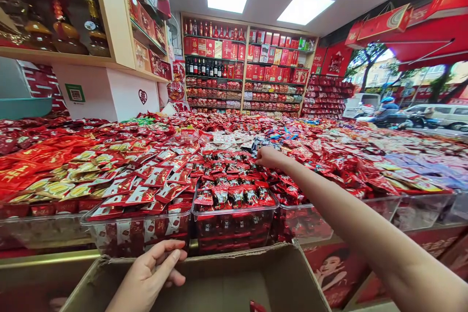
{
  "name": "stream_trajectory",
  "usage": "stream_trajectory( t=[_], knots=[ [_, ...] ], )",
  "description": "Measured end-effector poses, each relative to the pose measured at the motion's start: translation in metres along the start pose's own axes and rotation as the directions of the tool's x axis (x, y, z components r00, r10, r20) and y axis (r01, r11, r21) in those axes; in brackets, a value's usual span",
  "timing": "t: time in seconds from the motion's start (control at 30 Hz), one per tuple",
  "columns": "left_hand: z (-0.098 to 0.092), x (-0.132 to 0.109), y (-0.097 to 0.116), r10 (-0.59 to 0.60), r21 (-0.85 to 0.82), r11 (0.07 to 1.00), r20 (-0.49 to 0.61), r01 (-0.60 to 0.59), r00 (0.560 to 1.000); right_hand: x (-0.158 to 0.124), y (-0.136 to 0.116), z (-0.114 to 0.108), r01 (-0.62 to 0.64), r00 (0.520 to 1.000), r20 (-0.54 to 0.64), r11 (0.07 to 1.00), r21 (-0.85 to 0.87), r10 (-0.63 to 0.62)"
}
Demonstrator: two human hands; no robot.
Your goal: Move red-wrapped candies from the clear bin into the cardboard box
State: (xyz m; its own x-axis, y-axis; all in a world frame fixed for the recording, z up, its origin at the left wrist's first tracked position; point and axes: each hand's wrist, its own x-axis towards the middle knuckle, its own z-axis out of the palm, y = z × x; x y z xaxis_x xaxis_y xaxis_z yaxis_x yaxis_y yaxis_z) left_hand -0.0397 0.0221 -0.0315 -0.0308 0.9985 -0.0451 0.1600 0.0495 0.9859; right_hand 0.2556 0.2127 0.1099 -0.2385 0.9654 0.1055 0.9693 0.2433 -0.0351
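My right hand (268,157) curled near black-and-red candies (236,198), can't tell if gripping; left hand (155,269) half-open, bare, over carton (226,282). Candies likely light, slick-wrapped; pinch at ends.

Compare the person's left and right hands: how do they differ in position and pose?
The left hand is low and close, at the cardboard box; the right hand is farther forward, over the wrapped sweets.
The left hand's thumb and curled fingers show clearly, while the right hand's fingers are mostly hidden.
Both are bare.
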Motion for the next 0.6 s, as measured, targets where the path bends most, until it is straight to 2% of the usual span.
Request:
stream_trajectory(
  t=[0.3, 0.43, 0.6],
  knots=[
    [0.004, -0.002, 0.006, -0.010, -0.013, 1.000, -0.011, 0.010, 1.000, -0.011, -0.004, -0.003, -0.003, 0.998, 0.058, 0.996, -0.094, 0.009],
    [0.006, -0.004, 0.007, 0.017, -0.034, 0.999, -0.078, -0.019, 0.997, -0.011, -0.004, -0.003, 0.004, 0.995, 0.099, 0.991, -0.135, 0.009],
    [0.005, -0.004, 0.008, 0.023, -0.035, 0.999, -0.030, -0.024, 0.999, 0.000, -0.003, 0.007, -0.039, 0.992, 0.109, 0.981, -0.190, 0.061]
  ],
)
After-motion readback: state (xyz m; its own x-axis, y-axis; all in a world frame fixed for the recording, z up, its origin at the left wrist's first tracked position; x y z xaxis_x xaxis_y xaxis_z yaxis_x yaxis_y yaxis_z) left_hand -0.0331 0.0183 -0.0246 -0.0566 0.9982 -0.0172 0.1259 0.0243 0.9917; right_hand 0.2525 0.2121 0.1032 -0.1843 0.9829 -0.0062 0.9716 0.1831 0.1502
